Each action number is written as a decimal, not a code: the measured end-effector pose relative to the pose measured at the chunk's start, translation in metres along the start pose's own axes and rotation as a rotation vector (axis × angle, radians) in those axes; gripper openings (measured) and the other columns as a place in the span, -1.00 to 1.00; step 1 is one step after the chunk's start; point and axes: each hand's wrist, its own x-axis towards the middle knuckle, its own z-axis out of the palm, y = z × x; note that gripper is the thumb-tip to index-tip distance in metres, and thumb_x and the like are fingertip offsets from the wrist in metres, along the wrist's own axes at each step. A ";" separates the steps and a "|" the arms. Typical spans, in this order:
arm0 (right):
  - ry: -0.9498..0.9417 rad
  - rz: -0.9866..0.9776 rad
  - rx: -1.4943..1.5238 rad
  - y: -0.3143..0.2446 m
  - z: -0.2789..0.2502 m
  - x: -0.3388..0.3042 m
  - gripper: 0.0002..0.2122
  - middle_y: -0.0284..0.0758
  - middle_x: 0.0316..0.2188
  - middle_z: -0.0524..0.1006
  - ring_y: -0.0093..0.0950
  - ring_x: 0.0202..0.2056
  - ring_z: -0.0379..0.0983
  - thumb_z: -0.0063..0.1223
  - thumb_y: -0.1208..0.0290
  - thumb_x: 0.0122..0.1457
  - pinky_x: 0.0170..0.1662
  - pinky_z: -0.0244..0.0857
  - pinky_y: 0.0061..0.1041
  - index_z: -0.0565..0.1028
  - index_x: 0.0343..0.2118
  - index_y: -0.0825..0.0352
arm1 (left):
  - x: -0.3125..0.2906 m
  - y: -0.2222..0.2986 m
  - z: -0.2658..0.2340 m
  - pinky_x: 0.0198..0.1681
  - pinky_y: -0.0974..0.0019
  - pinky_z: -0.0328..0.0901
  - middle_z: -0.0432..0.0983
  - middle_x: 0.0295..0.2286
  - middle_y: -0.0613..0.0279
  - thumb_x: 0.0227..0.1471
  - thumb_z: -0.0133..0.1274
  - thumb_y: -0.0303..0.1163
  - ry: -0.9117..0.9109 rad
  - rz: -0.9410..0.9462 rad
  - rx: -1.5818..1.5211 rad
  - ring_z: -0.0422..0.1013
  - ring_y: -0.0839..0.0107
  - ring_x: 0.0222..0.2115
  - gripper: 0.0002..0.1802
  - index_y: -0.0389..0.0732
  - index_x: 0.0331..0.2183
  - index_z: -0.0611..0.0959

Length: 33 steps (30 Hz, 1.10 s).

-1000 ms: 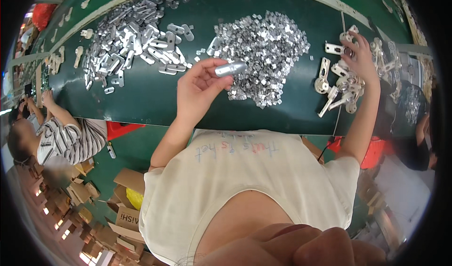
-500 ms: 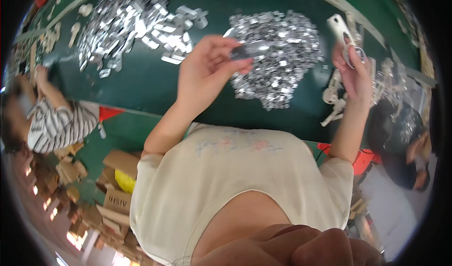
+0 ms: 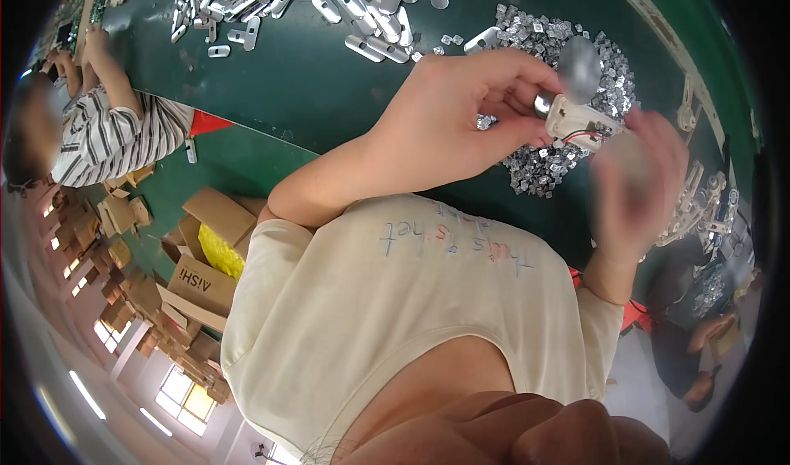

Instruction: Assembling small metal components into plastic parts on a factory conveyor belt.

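Note:
My left hand (image 3: 481,107) pinches a blurred silver oval metal plate (image 3: 580,70), tilted up above a white plastic housing (image 3: 568,121). A red wire shows inside the housing, and a small shiny metal piece (image 3: 544,103) lies at its left end by my left fingertips. My right hand (image 3: 642,181), smeared by motion, grips the right end of that housing; its fingers partly hide it. Behind and below both hands spreads a pile of small silver metal cubes (image 3: 539,173) on the green table (image 3: 313,95).
Many silver oval plates (image 3: 362,8) lie heaped at the far left of the table. White plastic parts (image 3: 699,202) are strewn at the right. A person in a striped shirt (image 3: 115,136) sits at the left, another person (image 3: 683,333) at the right. Open cardboard boxes (image 3: 202,284) stand on the floor.
My hands have come together, the right moving left with the white housing and the left moving right with the silver plate. The view has turned as well.

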 end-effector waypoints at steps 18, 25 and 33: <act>0.010 -0.070 -0.093 -0.009 0.009 -0.005 -0.64 -0.15 -0.32 0.38 -0.37 -0.38 0.37 0.26 0.53 -0.14 -0.37 0.28 -0.56 0.39 -0.24 0.44 | 0.003 -0.002 0.009 -0.26 0.48 0.32 0.47 -0.34 0.21 -0.10 0.05 -0.68 0.027 -0.030 -0.006 0.41 0.53 -0.31 -0.70 -0.37 -0.21 0.49; 0.018 0.698 0.582 -0.016 0.022 -0.013 -0.72 -0.27 -0.31 0.40 -0.54 -0.33 0.33 0.15 0.71 -0.12 -0.28 0.21 -0.65 0.39 -0.29 0.42 | 0.003 -0.025 0.015 -0.30 0.48 0.34 0.48 -0.36 0.21 -0.08 0.04 -0.65 0.135 0.198 0.171 0.42 0.56 -0.37 -0.77 -0.35 -0.27 0.51; 0.092 0.186 0.240 0.005 0.051 -0.010 -0.75 -0.26 -0.36 0.42 -0.55 -0.39 0.34 0.17 0.69 -0.11 -0.32 0.23 -0.66 0.37 -0.35 0.38 | 0.015 -0.060 0.013 -0.52 0.46 0.24 0.39 -0.48 0.19 -0.24 0.01 -0.73 0.375 0.520 0.485 0.33 0.42 -0.57 -0.75 -0.27 -0.41 0.46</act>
